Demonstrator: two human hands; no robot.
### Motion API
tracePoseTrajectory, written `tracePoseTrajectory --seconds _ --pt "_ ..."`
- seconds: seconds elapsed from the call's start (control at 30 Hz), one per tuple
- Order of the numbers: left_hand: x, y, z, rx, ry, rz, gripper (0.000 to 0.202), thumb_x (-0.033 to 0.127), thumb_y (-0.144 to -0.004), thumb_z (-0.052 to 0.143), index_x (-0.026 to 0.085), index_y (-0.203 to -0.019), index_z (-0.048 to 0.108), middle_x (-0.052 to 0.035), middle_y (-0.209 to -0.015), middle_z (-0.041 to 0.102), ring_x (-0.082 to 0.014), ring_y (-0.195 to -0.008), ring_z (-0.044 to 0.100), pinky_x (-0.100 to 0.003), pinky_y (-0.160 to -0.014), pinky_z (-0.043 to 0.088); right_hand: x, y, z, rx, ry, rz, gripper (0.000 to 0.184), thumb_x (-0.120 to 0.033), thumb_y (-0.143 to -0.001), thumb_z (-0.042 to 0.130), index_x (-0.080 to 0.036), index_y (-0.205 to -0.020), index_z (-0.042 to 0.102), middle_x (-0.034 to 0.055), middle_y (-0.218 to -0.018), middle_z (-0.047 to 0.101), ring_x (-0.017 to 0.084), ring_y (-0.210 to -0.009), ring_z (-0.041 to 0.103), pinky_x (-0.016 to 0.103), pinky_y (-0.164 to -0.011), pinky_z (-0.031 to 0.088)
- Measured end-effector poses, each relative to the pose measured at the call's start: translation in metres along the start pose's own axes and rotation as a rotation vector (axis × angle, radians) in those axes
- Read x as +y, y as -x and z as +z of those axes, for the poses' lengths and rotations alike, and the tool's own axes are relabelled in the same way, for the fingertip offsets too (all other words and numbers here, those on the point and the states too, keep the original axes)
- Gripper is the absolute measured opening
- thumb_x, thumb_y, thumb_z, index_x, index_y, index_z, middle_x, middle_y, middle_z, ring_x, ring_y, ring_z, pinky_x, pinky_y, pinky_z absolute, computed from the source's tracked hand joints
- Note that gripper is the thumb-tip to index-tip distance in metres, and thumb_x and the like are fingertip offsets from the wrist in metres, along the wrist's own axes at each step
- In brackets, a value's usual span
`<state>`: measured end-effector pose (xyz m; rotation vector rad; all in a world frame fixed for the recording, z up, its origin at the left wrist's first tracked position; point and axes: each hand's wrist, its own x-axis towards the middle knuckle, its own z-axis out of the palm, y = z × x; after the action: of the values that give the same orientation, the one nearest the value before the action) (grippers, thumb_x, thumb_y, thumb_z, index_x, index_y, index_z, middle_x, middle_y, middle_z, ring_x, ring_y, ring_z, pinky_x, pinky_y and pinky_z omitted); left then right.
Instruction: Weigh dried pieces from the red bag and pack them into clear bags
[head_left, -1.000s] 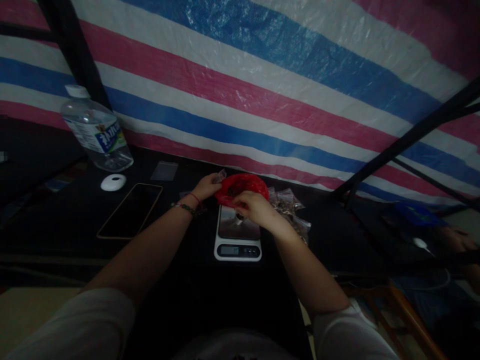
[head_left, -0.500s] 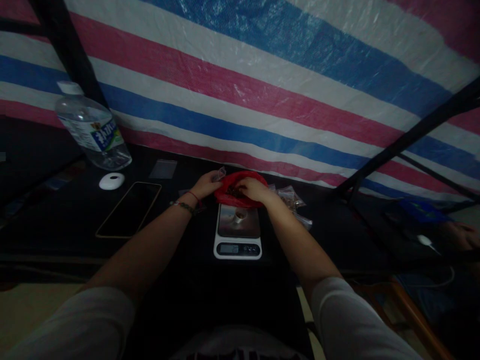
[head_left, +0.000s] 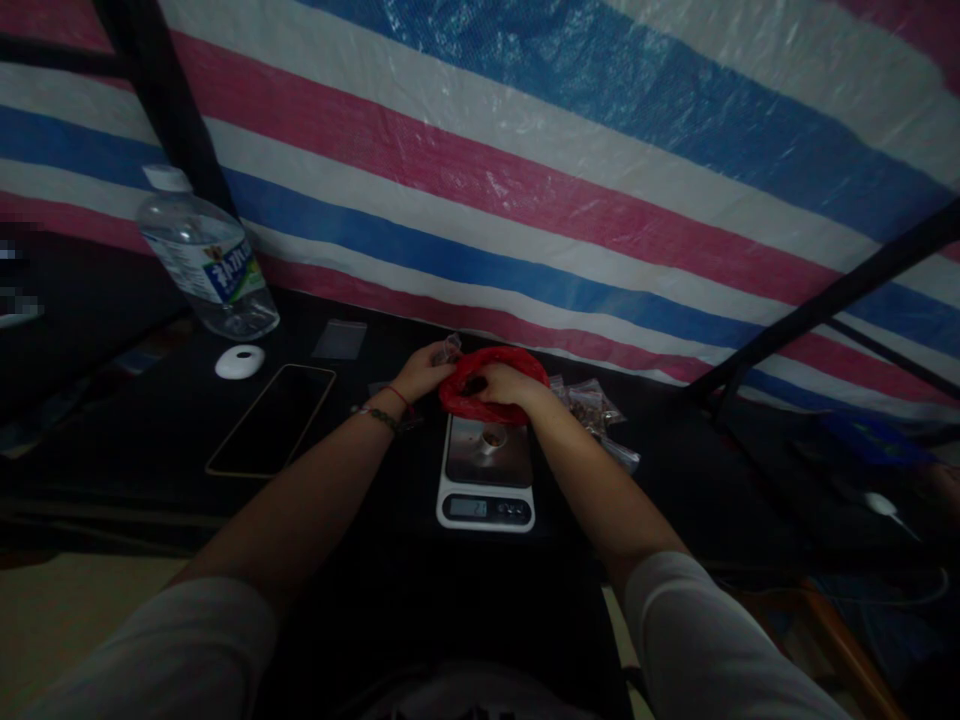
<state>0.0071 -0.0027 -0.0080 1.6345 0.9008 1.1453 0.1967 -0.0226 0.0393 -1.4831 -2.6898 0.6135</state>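
A red plastic bag [head_left: 534, 362] stands open at the back edge of a white kitchen scale [head_left: 487, 512]. My right hand [head_left: 504, 384] reaches into it from the right, fingers curled down among dark small bits, and the fingertips are hidden. At the bag's left rim my left hand [head_left: 426, 370] is closed on a small clear plastic bag [head_left: 448, 349]. A small pale cup [head_left: 492, 442] with brownish contents sits on the scale's metal plate. The digits on the display are too blurred to read surely.
Several filled zip bags [head_left: 592, 408] lie right of the red bag. To the left are a phone [head_left: 271, 420], a white earbud case [head_left: 240, 361], a flat clear bag [head_left: 340, 339] and a large bottle [head_left: 214, 265]. A striped sheet [head_left: 525, 190] hangs behind the black table.
The view has shifted a little, so everything sits slightly farther right. My right hand's fingers have sunk deeper into the red bag. My left hand keeps hold of the clear bag.
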Motion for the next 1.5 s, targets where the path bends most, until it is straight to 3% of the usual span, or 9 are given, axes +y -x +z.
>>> tracePoseTrajectory --seconds 0.33,0.5,0.73,1.0,1.27,1.5 --pt "-0.004 -0.003 0.000 0.021 -0.028 0.004 0.031 0.025 -0.064 0.059 0.014 -0.092 0.065 -0.0037 -0.088 0.068 -0.0187 -0.081 0.062 -0.031 -0.078 0.049 -0.003 -0.010 -0.001 -0.010 -0.050 -0.006 0.034 -0.007 -0.072 0.062 -0.017 -0.104 0.070 0.0059 -0.101 0.072 0.017 -0.090 0.066 0.023 -0.082 0.049" --pt "-0.013 -0.006 0.000 0.038 -0.073 -0.004 0.035 0.026 -0.064 0.061 0.014 -0.096 0.066 -0.0040 -0.088 0.068 -0.0191 -0.080 0.062 -0.032 -0.078 0.049 -0.004 -0.012 0.002 0.024 -0.102 -0.081 0.035 -0.009 -0.072 0.065 -0.014 -0.106 0.068 0.0078 -0.104 0.071 0.017 -0.092 0.065 0.024 -0.084 0.048" --pt "-0.015 -0.006 -0.001 0.022 -0.112 -0.016 0.034 0.027 -0.064 0.061 0.015 -0.095 0.065 -0.0036 -0.087 0.067 -0.0191 -0.081 0.062 -0.031 -0.078 0.049 -0.002 -0.012 0.004 0.025 -0.071 -0.087 0.032 -0.004 -0.072 0.061 -0.014 -0.101 0.071 0.0069 -0.098 0.072 0.015 -0.085 0.066 0.022 -0.078 0.047" --pt "-0.012 -0.005 0.000 0.026 -0.098 -0.022 0.035 0.025 -0.064 0.060 0.013 -0.097 0.065 -0.0043 -0.088 0.067 -0.0176 -0.079 0.061 -0.030 -0.076 0.049 0.011 0.000 -0.009 0.075 -0.038 0.045 0.024 -0.009 -0.075 0.060 -0.014 -0.095 0.072 0.0037 -0.084 0.073 0.012 -0.068 0.063 0.020 -0.065 0.045" --pt "-0.011 -0.005 0.000 0.016 -0.076 -0.036 0.038 0.024 -0.065 0.060 0.013 -0.101 0.065 -0.0056 -0.091 0.068 -0.0180 -0.081 0.062 -0.029 -0.076 0.049 0.020 0.009 -0.013 0.022 0.043 -0.024 0.034 -0.025 -0.071 0.071 -0.019 -0.105 0.070 0.0050 -0.104 0.071 0.019 -0.093 0.064 0.025 -0.083 0.046" --pt "-0.017 -0.006 0.000 0.013 -0.075 -0.024 0.035 0.027 -0.066 0.060 0.014 -0.097 0.065 -0.0037 -0.089 0.068 -0.0182 -0.080 0.063 -0.029 -0.074 0.049 0.013 0.005 0.000 0.009 0.060 0.028 0.037 -0.011 -0.069 0.067 -0.019 -0.105 0.069 0.0045 -0.103 0.071 0.018 -0.092 0.064 0.023 -0.083 0.046"
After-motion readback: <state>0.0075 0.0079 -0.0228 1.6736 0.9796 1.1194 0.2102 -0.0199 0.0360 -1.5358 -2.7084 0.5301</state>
